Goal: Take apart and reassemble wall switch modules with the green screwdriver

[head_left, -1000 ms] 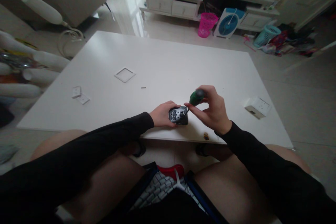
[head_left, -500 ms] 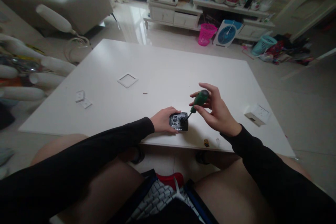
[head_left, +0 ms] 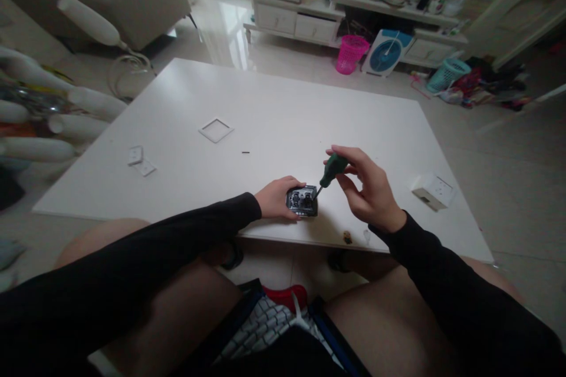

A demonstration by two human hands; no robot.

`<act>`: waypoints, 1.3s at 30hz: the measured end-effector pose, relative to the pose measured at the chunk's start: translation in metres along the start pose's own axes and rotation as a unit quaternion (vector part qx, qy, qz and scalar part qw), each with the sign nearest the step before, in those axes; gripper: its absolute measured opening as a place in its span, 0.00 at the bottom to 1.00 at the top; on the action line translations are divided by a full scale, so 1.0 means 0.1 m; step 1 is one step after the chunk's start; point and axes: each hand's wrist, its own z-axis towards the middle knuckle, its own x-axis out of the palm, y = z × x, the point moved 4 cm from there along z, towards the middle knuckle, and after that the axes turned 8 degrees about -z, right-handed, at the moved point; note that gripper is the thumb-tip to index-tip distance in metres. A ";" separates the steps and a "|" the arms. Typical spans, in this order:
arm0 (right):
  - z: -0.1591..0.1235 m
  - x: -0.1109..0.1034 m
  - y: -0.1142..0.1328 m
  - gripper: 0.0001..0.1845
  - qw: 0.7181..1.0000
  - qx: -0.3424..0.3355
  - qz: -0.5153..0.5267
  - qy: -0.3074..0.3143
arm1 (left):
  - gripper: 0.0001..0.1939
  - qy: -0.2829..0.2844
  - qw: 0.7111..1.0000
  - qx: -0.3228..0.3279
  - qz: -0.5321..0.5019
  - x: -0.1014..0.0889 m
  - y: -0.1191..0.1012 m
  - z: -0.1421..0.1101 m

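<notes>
My left hand (head_left: 279, 198) is closed around the left side of a black socket module (head_left: 303, 202) near the table's front edge. Thumb and fingers grip its upper and lower edges. In my right hand (head_left: 365, 186) is a green-handled screwdriver (head_left: 332, 169), tilted, its shaft running down and left. The tip meets the right part of the module; the exact contact spot is too small to make out. A small brass-coloured piece (head_left: 347, 237) and a tiny clear piece (head_left: 367, 236) lie below my right hand.
On the white table (head_left: 274, 106) are a square white frame (head_left: 216, 129), a small dark strip (head_left: 246, 152), two white socket plates (head_left: 142, 161) at the left and a white socket box (head_left: 432, 191) at the right. White cylindrical bars (head_left: 88, 20) stand beyond the left edge.
My right fingers have shifted their grip on the screwdriver handle, which has tipped slightly left and down. The left hand still holds the module. The view has moved slightly.
</notes>
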 end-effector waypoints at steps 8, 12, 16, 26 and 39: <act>-0.05 0.02 -0.04 0.26 0.999 0.010 -0.001 -0.041 | 0.43 0.002 1.000 0.005 0.009 0.00 0.00 -0.01; -0.11 0.09 -0.09 0.32 0.997 0.041 0.060 -0.023 | 0.44 0.010 1.000 0.003 0.006 0.00 0.01 -0.01; -0.11 0.11 -0.06 0.31 0.998 0.017 0.055 -0.001 | 0.44 0.007 1.000 0.005 0.007 -0.01 0.00 -0.02; -0.13 0.10 -0.01 0.29 0.998 -0.019 -0.010 -0.064 | 0.44 0.019 1.000 0.002 0.014 -0.01 0.00 0.00; -0.12 0.07 -0.08 0.33 0.999 0.029 0.042 -0.010 | 0.43 0.004 1.000 0.015 0.007 0.04 -0.01 -0.05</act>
